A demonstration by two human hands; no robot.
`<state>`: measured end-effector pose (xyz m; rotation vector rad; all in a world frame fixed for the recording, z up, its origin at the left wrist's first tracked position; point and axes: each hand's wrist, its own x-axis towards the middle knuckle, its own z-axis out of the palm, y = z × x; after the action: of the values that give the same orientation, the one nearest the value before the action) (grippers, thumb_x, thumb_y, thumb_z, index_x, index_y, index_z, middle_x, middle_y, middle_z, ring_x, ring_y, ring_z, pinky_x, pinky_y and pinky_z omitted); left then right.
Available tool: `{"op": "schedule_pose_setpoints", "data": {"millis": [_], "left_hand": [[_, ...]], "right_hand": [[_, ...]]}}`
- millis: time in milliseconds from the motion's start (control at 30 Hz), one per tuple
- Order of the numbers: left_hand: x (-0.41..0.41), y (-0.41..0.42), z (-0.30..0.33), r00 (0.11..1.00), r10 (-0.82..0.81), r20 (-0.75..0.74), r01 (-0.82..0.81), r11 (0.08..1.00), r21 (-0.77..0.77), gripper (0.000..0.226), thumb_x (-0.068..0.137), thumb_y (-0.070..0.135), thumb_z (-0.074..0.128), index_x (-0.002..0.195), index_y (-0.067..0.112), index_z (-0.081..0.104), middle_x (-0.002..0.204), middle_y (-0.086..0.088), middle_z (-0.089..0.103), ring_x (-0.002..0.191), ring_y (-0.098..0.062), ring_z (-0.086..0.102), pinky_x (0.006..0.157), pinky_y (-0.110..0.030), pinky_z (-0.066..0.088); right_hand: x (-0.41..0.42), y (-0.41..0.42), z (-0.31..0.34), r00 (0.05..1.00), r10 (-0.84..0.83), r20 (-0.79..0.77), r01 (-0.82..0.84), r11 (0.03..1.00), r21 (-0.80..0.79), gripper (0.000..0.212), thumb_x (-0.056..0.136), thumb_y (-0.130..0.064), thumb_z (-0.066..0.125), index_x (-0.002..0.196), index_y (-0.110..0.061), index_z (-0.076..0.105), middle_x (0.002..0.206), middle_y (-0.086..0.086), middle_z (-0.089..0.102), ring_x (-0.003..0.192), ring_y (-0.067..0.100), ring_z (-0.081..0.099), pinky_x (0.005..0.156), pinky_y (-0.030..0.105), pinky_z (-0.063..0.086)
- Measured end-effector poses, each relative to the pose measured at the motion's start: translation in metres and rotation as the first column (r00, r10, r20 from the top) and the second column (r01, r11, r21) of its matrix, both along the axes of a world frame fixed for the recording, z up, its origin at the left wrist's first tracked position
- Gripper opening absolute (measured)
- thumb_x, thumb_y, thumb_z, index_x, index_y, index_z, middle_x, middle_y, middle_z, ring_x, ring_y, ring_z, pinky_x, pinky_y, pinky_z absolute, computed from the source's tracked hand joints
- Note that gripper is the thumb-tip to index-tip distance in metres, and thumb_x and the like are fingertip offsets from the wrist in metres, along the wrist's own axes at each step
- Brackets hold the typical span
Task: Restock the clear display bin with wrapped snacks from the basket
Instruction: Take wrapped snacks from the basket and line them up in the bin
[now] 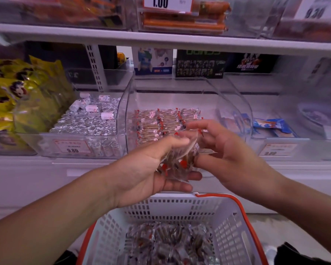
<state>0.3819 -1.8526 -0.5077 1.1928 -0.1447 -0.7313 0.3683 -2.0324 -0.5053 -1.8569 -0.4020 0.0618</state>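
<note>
While the left hand [149, 169] grips a bunch of wrapped snacks [177, 161] above the white basket [180, 207], the right hand [224, 150] touches them, fingers loosely spread. Clear display bin [227, 96] on the shelf holds neat snack rows at its back; the basket holds a loose heap.

White shop shelving [161, 38] (two tiers showing) carries price tags [167, 2] and neighbouring bins of silver-wrapped sweets [88, 121].

One camera sits on my head, looking forward and down, close over my hands; the shelf [161, 38] spans 12 o'clock, the bin [180, 96] sits dead ahead, the basket [227, 226] lies at 6 o'clock
</note>
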Motion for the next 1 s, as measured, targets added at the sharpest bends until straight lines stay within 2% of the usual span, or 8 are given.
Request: {"op": "schedule_pose_setpoints", "data": {"millis": [67,200,400,567,667,733,867,1000], "left_hand": [[0.001,0.001,0.002,0.998,-0.001,0.065,-0.005,0.996,0.086,0.054,0.067,0.007,0.078,0.118,0.015,0.061,0.089,-0.011,0.069,0.072,-0.021,0.07,0.055,-0.029,0.055],[0.002,0.001,0.005,0.984,0.044,0.171,-0.082,0.972,0.22,0.078,0.055,-0.005,0.06,0.128,0.021,0.048,0.078,-0.013,0.066,0.065,-0.024,0.065,0.043,-0.027,0.045],[0.005,-0.002,0.013,0.89,-0.158,0.428,-0.078,0.871,0.484,0.096,0.057,0.001,0.07,0.132,0.043,0.028,0.101,-0.005,0.071,0.058,-0.013,0.062,0.049,-0.028,0.047],[0.022,-0.008,0.027,0.806,-0.173,0.566,-0.199,0.821,0.534,0.091,0.056,0.01,0.077,0.13,0.039,0.032,0.109,-0.002,0.072,0.09,-0.026,0.073,0.076,-0.049,0.061],[0.038,-0.009,0.031,0.857,0.008,0.515,-0.259,0.871,0.418,0.074,0.066,0.01,0.073,0.129,0.033,0.041,0.106,-0.006,0.07,0.091,-0.027,0.072,0.066,-0.039,0.062],[0.051,-0.011,0.027,0.841,0.076,0.536,-0.342,0.842,0.417,0.046,0.082,0.006,0.068,0.12,0.026,0.052,0.103,-0.004,0.072,0.092,-0.022,0.07,0.071,-0.037,0.059],[0.073,-0.019,0.006,0.688,-0.195,0.7,-0.36,0.745,0.562,0.022,0.089,0.003,0.062,0.099,0.022,0.068,0.095,0.004,0.071,0.088,-0.01,0.066,0.075,-0.022,0.052],[0.086,-0.037,-0.01,0.635,-0.401,0.661,-0.231,0.717,0.657,0.019,0.092,0.016,0.06,0.081,0.029,0.07,0.073,0.017,0.067,0.067,0.006,0.059,0.063,-0.022,0.044]], "right_hand": [[-0.001,0.001,0.0,0.996,0.075,0.047,-0.07,0.992,-0.103,0.056,0.087,0.006,0.058,0.134,-0.024,0.051,0.117,-0.009,0.069,0.097,0.016,0.07,0.082,0.027,0.056],[0.003,-0.006,0.007,0.989,0.147,0.033,-0.143,0.984,-0.104,0.058,0.091,0.0,0.064,0.14,-0.026,0.049,0.12,-0.007,0.067,0.101,0.013,0.068,0.093,0.031,0.052],[0.013,-0.015,0.028,0.937,0.269,0.224,-0.153,0.89,-0.429,0.046,0.071,-0.004,0.084,0.111,-0.02,0.07,0.1,-0.004,0.068,0.092,0.018,0.066,0.081,0.037,0.053],[0.035,-0.018,0.049,0.913,0.291,0.286,-0.06,0.789,-0.611,0.031,0.068,-0.025,0.083,0.095,-0.027,0.069,0.084,-0.013,0.068,0.077,0.009,0.064,0.07,0.031,0.052],[0.057,-0.032,0.063,0.928,0.217,0.303,0.062,0.712,-0.699,0.029,0.067,-0.034,0.081,0.092,-0.027,0.068,0.079,-0.013,0.069,0.072,0.005,0.063,0.067,0.031,0.051],[0.073,-0.044,0.068,0.941,0.198,0.276,0.126,0.552,-0.825,0.032,0.065,-0.039,0.078,0.092,-0.026,0.067,0.077,-0.017,0.064,0.07,-0.002,0.058,0.062,0.023,0.045],[0.089,-0.051,0.066,0.963,0.229,0.14,0.069,0.29,-0.955,0.042,0.064,-0.053,0.075,0.098,-0.031,0.063,0.082,-0.02,0.051,0.077,0.003,0.047,0.068,0.023,0.038],[0.099,-0.047,0.066,0.971,0.239,0.03,-0.017,0.192,-0.981,0.039,0.067,-0.054,0.08,0.099,-0.041,0.06,0.078,-0.022,0.042,0.075,0.002,0.041,0.067,0.027,0.032]]}}
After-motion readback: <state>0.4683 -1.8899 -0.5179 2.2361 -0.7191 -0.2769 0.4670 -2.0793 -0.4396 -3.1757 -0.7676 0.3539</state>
